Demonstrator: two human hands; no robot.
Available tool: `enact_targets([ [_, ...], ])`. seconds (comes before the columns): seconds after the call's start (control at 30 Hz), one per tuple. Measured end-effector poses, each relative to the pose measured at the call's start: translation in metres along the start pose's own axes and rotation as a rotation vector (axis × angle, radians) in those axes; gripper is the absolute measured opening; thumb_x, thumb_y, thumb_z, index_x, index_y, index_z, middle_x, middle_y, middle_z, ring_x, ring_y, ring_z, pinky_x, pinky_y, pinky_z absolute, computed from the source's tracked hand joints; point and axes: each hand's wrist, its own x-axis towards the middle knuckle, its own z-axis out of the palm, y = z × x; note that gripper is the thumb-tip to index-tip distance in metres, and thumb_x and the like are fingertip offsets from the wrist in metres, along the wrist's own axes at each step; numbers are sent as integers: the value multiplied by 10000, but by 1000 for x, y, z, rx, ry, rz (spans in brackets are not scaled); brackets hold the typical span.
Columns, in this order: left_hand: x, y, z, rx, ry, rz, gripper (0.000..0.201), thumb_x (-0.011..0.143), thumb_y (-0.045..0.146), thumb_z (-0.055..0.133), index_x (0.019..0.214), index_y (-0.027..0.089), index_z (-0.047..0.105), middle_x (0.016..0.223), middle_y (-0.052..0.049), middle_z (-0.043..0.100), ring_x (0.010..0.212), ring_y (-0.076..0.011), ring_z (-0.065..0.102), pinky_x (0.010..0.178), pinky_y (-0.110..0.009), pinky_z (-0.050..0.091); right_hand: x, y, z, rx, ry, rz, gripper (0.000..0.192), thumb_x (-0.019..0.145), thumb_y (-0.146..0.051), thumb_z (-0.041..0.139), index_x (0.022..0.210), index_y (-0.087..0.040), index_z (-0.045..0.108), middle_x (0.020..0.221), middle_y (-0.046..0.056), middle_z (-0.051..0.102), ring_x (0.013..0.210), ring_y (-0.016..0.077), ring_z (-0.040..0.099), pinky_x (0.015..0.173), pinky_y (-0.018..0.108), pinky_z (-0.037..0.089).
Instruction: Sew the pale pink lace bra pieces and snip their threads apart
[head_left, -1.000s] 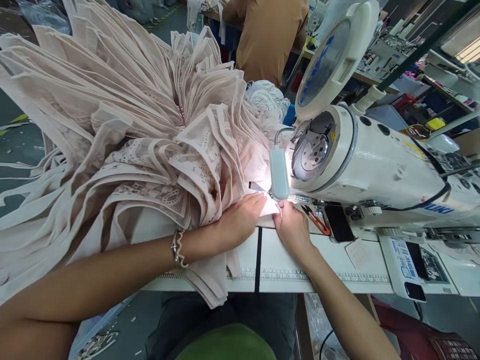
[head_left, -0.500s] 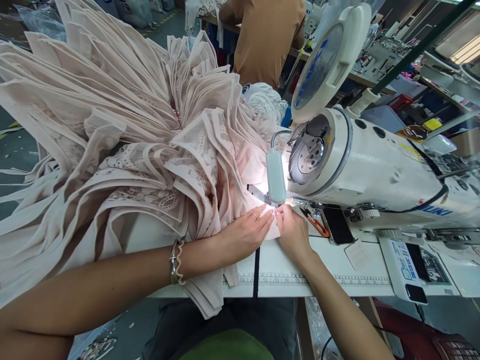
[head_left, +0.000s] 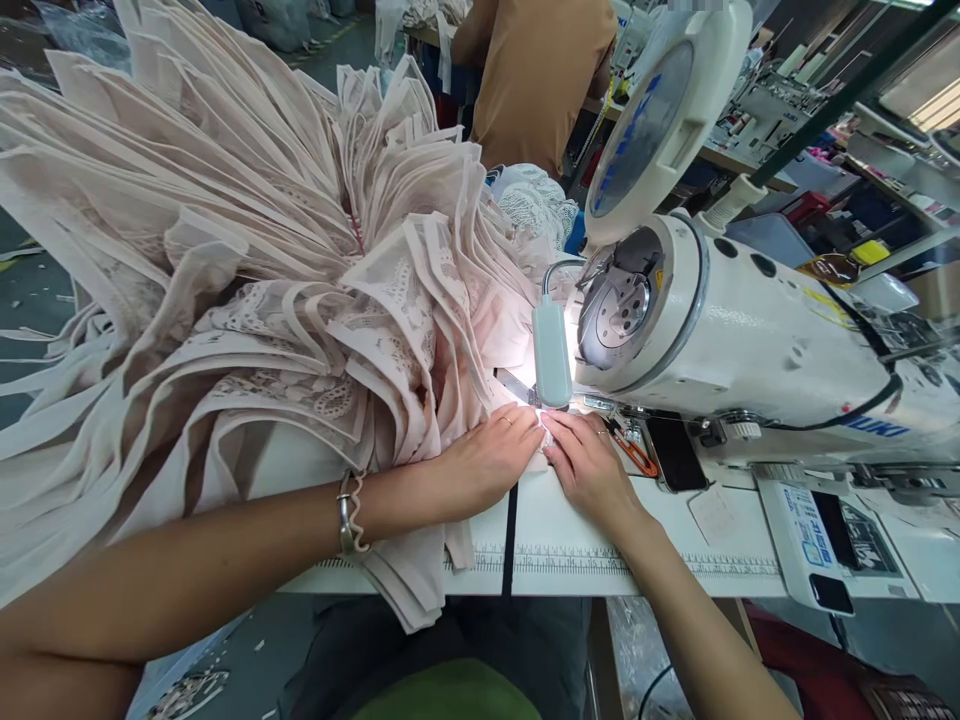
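Observation:
A small pale pink fabric piece (head_left: 537, 462) lies under the needle area of a white sewing machine (head_left: 720, 320), brightly lit by a small clip-on lamp (head_left: 551, 355). My left hand (head_left: 495, 455) is closed on the left side of this piece, fingertips together. From the right, my right hand (head_left: 592, 470) grips its edge, fingers forward and thumb bent in close. The fingertips of both hands nearly meet just in front of the presser foot, which the lamp partly hides. Left of my hands, a big heap of pale lace-trimmed garment pieces (head_left: 300, 290) covers the table.
An orange-handled thread snipper (head_left: 634, 452) and a black phone (head_left: 675, 452) lie right of my right hand, beside a control panel (head_left: 836, 540). A printed ruler (head_left: 652, 563) runs along the front edge. A person in brown (head_left: 540, 80) works beyond the machine.
My right hand has shifted from a tight pinch to longer, flatter fingers over the fabric. Less of the pink piece shows between my hands. My left hand has moved slightly.

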Motion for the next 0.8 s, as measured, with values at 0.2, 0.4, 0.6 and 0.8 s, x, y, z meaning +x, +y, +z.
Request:
enact_targets([
  [0.2,4,1,-16,178,-128,-7,219,872,-11,392,859,109,574,881,-94,607,864,-220,552,785,-334,475,6,-6,-3,-278,-32,46,334,973,-172,407,1190,-167,661,1024,112,680,922,240,575,806,372,486],
  [0.4,4,4,-2,173,-46,62,244,937,24,369,1017,88,590,1060,-130,645,1045,-229,563,893,-346,446,6,3,2,-269,-55,-1,381,962,-97,392,1252,-168,628,1089,91,710,970,229,600,894,378,465],
  [0.6,4,3,2,268,-26,126,299,956,42,341,1153,40,566,1190,-156,637,1154,-251,557,1054,-388,362,3,12,11,-161,-48,101,461,924,-69,374,1274,-229,628,1095,67,713,1008,253,609,926,406,482],
  [0.8,5,3,2,246,-2,106,309,950,16,326,1133,66,570,1188,-150,647,1152,-230,575,1043,-373,382,4,13,10,-109,-97,152,495,920,-81,321,1281,-232,623,1111,85,699,1020,260,600,937,431,482],
])
